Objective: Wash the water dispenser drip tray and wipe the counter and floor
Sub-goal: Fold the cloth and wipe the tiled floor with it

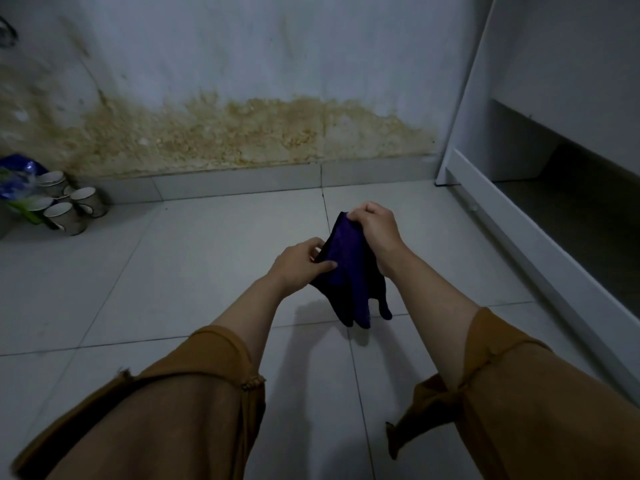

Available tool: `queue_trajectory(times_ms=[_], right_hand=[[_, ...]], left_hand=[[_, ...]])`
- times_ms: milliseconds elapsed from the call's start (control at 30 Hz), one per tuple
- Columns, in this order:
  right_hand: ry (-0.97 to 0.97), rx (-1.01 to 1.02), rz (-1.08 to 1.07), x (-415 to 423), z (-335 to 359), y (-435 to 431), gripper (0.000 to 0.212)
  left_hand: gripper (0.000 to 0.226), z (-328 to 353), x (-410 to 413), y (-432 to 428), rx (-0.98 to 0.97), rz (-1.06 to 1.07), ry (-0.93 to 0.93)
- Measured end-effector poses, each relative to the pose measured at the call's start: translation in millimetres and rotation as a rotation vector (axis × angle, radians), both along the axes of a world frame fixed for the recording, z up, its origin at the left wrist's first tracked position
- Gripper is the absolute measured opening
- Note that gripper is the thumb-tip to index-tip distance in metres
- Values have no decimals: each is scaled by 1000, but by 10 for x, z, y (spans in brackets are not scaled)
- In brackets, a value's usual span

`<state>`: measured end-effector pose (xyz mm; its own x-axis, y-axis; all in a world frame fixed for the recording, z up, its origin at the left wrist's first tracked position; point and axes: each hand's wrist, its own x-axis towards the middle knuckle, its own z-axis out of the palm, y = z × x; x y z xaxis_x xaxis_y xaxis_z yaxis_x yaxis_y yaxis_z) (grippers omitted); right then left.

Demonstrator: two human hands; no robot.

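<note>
We hold a purple cloth (pixel 346 268) above the tiled floor (pixel 194 265), left hand (pixel 301 263) pinching its edge, right hand (pixel 375 228) gripping its top.

A dark purple cloth (pixel 348 268) hangs bunched, its top pinched under the right fingers (pixel 360 214), its edge between the left fingers (pixel 320 265).

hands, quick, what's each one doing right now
Left hand: pinching the side edge of the cloth.
Right hand: gripping the cloth's top, holding it up above the floor.
</note>
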<state>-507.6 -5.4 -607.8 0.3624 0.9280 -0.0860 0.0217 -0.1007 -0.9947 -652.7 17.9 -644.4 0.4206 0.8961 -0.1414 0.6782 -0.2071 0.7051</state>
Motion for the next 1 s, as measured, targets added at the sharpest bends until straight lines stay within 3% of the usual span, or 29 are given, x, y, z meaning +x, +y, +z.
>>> queue_trajectory(times_ms=[67,333,533,600,700,800,867,1000], right_hand=[[2,-10,-20,50,-5,-30,27],[-18,-101,-67,103,-127,-29,25],[20,-21,2,90,-109,-82,16],[19,-61,45,99,-146,-93,19],[-64,-238,106,114,-319,-131,23],[-167,-415,189,124,-547,-214,24],[-191,-470,200,126,-641,-233,24],[-224,-419,141,127,-797,-129,21]], left_hand=[[17,-51,-51,-14,42,14,151],[29,-18,-54,3,270,206,266],[31,131,-21,55,414,423,19],[39,104,-49,71,410,388,1],[49,-85,-158,64,299,259,157],[39,-282,-265,25,73,102,415],[33,-360,-301,4,27,41,544],[35,-474,-289,30,87,93,513]])
